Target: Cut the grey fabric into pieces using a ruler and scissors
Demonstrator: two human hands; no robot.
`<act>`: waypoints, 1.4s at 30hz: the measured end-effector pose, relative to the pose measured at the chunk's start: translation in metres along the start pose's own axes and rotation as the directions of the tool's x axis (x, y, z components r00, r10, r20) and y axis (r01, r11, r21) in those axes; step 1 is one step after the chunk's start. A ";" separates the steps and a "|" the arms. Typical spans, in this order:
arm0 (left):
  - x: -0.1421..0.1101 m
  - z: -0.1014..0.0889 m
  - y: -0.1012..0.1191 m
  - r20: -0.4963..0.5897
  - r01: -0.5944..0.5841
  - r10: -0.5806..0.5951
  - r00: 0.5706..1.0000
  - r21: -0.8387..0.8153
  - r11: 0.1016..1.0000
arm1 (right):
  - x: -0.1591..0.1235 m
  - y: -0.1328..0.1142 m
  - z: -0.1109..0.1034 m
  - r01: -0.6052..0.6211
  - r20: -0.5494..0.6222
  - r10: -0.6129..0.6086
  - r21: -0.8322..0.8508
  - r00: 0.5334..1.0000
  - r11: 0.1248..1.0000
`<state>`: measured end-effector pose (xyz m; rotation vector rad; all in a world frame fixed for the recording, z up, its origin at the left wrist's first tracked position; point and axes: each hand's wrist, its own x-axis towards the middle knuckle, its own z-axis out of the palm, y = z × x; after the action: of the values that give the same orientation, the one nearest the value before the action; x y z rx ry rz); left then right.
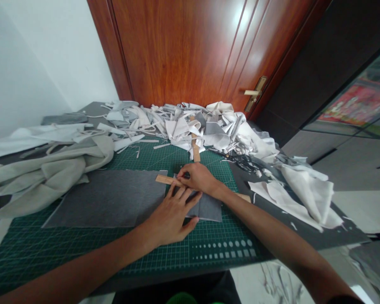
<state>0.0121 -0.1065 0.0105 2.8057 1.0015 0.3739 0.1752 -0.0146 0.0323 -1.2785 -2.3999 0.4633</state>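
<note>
Hiding wooden strip [164, 180] mid-length with my left hand [171, 215], fingers spread; right hand [199, 176] pinches, can't tell what. Long axis left-right.

Looks like a home craft corner, given the panelled door [177, 50], gridded cutting mat [174, 255] and heaped fabric offcuts [215, 134].

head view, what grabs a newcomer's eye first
Probably the glossy red-brown door, top centre, and the heap of pale cloth scraps in front of it. Then, at centre, the left hand and right hand, meeting at a wooden strip on grey cloth.
</note>
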 end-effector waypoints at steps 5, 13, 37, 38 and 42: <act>-0.001 0.000 0.000 0.000 0.003 -0.003 1.000 0.011 1.000 | -0.013 0.003 -0.017 -0.021 0.054 0.024 -0.063 0.998 0.998; 0.000 0.002 -0.003 -0.015 -0.029 0.031 0.999 0.071 0.997 | -0.053 0.019 -0.049 -0.044 0.101 0.052 -0.079 0.994 0.996; 0.001 0.001 -0.004 -0.011 -0.032 0.033 0.999 0.046 0.998 | -0.098 0.083 -0.067 -0.134 -0.037 0.134 -0.012 0.990 0.991; 0.001 0.002 -0.004 -0.009 -0.033 0.033 0.999 0.041 0.999 | -0.094 0.088 -0.064 -0.140 -0.095 0.141 0.018 0.985 0.990; 0.001 0.000 -0.006 -0.020 -0.033 0.033 0.999 -0.009 0.999 | -0.080 0.110 -0.054 -0.168 -0.228 0.187 0.100 0.955 0.981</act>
<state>0.0088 -0.1011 0.0094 2.8190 0.9557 0.4096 0.3203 -0.0175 0.0155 -1.4345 -2.0609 0.4261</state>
